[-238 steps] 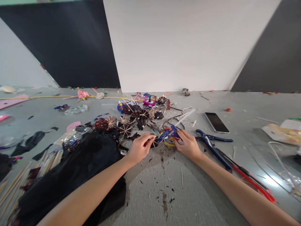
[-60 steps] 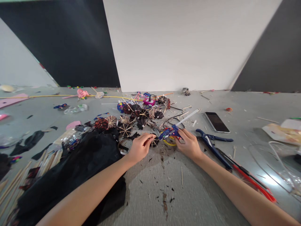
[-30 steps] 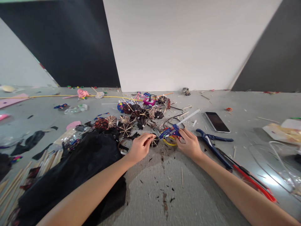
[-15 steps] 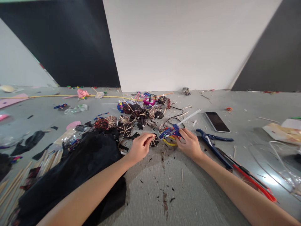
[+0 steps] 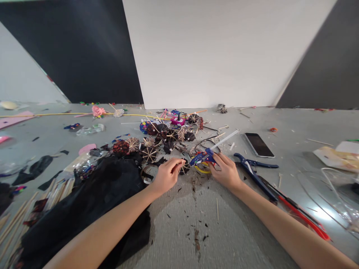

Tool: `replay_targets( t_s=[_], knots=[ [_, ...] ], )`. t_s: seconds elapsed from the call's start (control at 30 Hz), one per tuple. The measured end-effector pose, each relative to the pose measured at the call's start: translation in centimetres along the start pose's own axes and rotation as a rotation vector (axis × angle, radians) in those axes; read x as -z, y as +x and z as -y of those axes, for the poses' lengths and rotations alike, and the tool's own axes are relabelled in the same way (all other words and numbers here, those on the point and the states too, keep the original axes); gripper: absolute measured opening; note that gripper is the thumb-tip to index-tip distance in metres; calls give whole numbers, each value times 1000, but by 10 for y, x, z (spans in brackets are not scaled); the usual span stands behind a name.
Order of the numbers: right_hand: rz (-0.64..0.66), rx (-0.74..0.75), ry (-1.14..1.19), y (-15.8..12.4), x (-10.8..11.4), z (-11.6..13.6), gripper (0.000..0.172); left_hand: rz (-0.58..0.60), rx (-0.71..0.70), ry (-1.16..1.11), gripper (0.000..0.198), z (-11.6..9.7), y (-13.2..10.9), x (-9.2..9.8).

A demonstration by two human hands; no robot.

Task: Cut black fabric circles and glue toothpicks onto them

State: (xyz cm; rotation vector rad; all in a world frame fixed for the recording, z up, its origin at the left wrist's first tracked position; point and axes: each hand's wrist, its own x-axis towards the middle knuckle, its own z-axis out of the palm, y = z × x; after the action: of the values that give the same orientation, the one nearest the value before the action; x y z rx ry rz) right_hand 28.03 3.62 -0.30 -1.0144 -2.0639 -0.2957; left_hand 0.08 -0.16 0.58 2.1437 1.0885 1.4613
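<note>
Pinched in my left hand (image 5: pixel 169 173) is a small black umbrella (image 5: pixel 184 167) with pale stick ribs, partly hidden behind the fingers. My right hand (image 5: pixel 225 169) grips a blue hot glue gun (image 5: pixel 202 157), with a long clear glue stick (image 5: pixel 225 139) jutting from its back. The gun's nozzle points left, close to the umbrella; whether they touch, I cannot tell. Just beneath the gun lies a yellow ring (image 5: pixel 202 169), perhaps a tape roll. Beyond my hands sits a pile of similar small umbrellas (image 5: pixel 149 154), several dark and some patterned.
Black cloth (image 5: pixel 92 209) spreads under my left forearm, beside thin wooden sticks (image 5: pixel 17 220). To the right lie a phone (image 5: pixel 259 145), blue-handled cutters (image 5: pixel 256 175) and a red-handled tool (image 5: pixel 304 218). A magenta plug block (image 5: pixel 178 121) with a cord stands behind the pile.
</note>
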Motion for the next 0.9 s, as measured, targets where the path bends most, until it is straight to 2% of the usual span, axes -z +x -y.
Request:
replay_targets(
  t_s=[0.9],
  knots=[
    [-7,-25,21,3,3,3,27,-1,5,4,16,-2,1,0]
  ],
)
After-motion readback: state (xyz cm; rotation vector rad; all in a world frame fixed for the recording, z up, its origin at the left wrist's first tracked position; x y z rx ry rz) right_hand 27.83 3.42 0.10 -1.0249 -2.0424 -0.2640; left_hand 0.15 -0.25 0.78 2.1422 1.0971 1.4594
